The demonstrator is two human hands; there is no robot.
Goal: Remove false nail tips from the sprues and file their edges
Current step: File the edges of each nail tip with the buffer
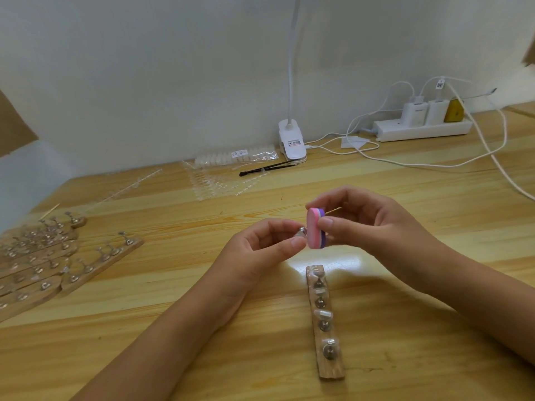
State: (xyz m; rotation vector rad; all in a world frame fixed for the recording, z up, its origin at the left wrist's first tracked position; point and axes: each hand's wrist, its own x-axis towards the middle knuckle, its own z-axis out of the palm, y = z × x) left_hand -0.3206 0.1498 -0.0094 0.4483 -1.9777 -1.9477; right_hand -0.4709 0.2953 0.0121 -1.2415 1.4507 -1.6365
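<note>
The wooden table (405,328) carries everything. Beyond both grips, well apart, lie the bagged sprues (220,180) of clear tips. The right hand (376,224) pinches a pink-and-purple buffer block (315,230) between thumb and fingers, its long axis near upright. The left hand (260,250) pinches a small metal-headed nail stand (301,230) just left of the block, at or almost at its pink face — the nail tip on it is too small to make out. Below both grips lies a wooden holder strip (325,319) with 4 stands. This looks like the filing step: the block would stroke along its long axis across the tip's edge.
</note>
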